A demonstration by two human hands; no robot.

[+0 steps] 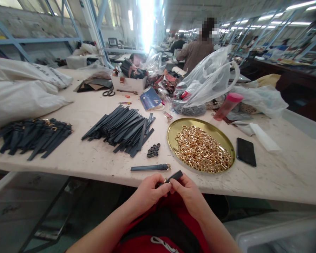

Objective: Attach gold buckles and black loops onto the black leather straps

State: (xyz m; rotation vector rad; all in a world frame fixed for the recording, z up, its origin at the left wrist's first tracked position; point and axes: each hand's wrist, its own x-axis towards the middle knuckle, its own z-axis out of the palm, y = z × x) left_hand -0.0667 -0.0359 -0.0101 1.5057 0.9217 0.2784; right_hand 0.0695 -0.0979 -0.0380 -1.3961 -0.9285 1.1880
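Observation:
At the table's front edge my left hand [151, 189] and my right hand [186, 189] meet around one short dark strap [177, 175]. A small gold buckle [166, 180] shows at the strap's end, pinched by my left fingers. My right thumb and fingers are closed on the strap beside it; its far part is hidden by my hands. Just beyond lies a strap with a buckle fitted [147, 168]. Several small dark loops [153, 150] sit behind that, next to a pile of loose dark straps [118, 128]. A gold tray [173, 128] holds a heap of gold buckles [202, 147].
Buckled straps [39, 137] are piled at the left, before white sacks [21, 91]. A black phone [246, 151] lies right of the tray. Behind are a pink-lidded container [228, 107], a blue booklet [150, 99], scissors [109, 92], a white box [129, 85] and plastic bags [205, 80]. A person [197, 54] sits farther back.

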